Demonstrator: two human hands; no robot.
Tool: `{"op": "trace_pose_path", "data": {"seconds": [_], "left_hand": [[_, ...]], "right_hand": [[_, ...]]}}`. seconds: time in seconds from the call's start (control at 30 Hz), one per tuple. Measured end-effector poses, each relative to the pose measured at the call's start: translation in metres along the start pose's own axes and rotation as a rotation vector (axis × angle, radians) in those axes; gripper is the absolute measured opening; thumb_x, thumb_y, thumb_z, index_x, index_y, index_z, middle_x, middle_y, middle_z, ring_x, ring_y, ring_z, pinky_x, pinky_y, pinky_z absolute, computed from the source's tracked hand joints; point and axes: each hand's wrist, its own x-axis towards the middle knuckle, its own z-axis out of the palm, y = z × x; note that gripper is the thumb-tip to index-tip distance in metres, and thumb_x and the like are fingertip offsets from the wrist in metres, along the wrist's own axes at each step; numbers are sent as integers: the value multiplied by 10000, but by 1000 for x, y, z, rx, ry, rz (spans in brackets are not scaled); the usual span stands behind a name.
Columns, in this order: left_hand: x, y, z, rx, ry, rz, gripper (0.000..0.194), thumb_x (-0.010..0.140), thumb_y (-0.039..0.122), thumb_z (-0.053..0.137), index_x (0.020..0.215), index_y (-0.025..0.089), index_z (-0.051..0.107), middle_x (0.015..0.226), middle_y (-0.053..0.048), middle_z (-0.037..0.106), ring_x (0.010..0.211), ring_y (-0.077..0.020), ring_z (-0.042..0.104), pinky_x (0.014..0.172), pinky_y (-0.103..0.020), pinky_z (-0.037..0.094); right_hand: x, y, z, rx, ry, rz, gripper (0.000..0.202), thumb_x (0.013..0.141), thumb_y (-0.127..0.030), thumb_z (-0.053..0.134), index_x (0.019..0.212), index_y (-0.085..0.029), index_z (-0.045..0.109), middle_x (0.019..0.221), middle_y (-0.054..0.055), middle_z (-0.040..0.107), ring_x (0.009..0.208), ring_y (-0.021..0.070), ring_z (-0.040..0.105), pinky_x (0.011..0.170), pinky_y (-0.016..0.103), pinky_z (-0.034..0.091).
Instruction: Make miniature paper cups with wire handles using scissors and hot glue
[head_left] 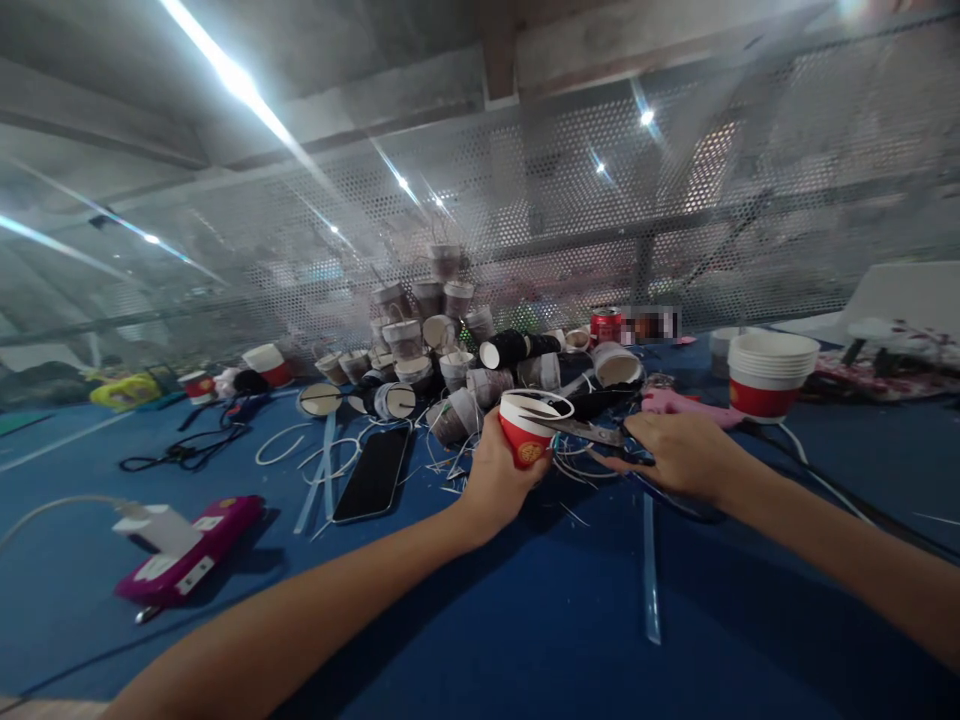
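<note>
Paper cup (517, 446): here it is, red and white, in mid-view, held above the cloth, its mouth up and tipped a little.
White loop (568, 400): thin and curved, right at the cup's rim, on the two o'clock side.
Left hand (495, 485): in from seven o'clock, fingers wrapped firmly round the cup's side.
Scissors (600, 434): blades at the rim, reaching in from three o'clock; whether they bite the paper, I cannot tell.
Right hand (679, 455): fingers closed round the scissor handles.
Glue gun (686, 402): pink, lying just behind that right hand, near three o'clock.
Clear stick (652, 580): flat on the blue cloth (480, 650), between four and five.
Phone (373, 475): dark screen up, between eight and nine.
Wrapped cups (405, 340): a great heap, around eleven o'clock.
Stacked cups (772, 375): nested upright, between two and three.
</note>
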Motion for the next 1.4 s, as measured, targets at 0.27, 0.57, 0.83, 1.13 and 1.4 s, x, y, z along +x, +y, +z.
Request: {"op": "trace_pose_path", "data": {"seconds": [0.27, 0.57, 0.83, 1.13, 1.4], "left_hand": [[-1, 0, 0, 26, 14, -15, 623, 672, 296, 657, 1179, 129, 337, 1077, -131, 552, 958, -237, 574, 841, -414, 465], [0, -2, -1, 22, 14, -6, 621, 692, 299, 657, 1189, 138, 322, 1093, -135, 536, 966, -255, 578, 865, -447, 458], [-4, -6, 3, 24, -34, 121, 684, 707, 282, 658, 1247, 158, 258, 1183, -141, 468, 1105, -257, 511, 955, -440, 404], [-4, -7, 2, 12, -39, 135, 676, 710, 248, 645, 1253, 155, 253, 1198, -155, 451, 1138, -280, 483, 946, -449, 408], [-4, -11, 2, 5, -27, 183, 664, 739, 266, 620, 1268, 159, 234, 1209, -157, 438, 1137, -269, 476, 948, -452, 406]], "right_hand": [[0, 1, 2, 7, -14, -3, 539, 855, -580, 314, 686, -146, 586, 654, 95, 656, 582, 197, 607, 502, 293, 349], [0, -1, -2, -16, -50, 19, 546, 863, -570, 288, 713, -140, 591, 682, 110, 666, 590, 217, 610, 490, 303, 342], [0, -16, -7, -46, -69, 78, 560, 865, -564, 268, 806, -114, 596, 755, 137, 655, 662, 237, 614, 480, 290, 328], [0, -7, -5, -3, 50, 18, 560, 854, -594, 271, 688, -153, 575, 661, 102, 646, 579, 194, 585, 489, 289, 319], [-1, -4, -2, 47, 46, -20, 564, 853, -603, 270, 676, -157, 567, 645, 90, 649, 559, 180, 588, 495, 282, 328]]}}
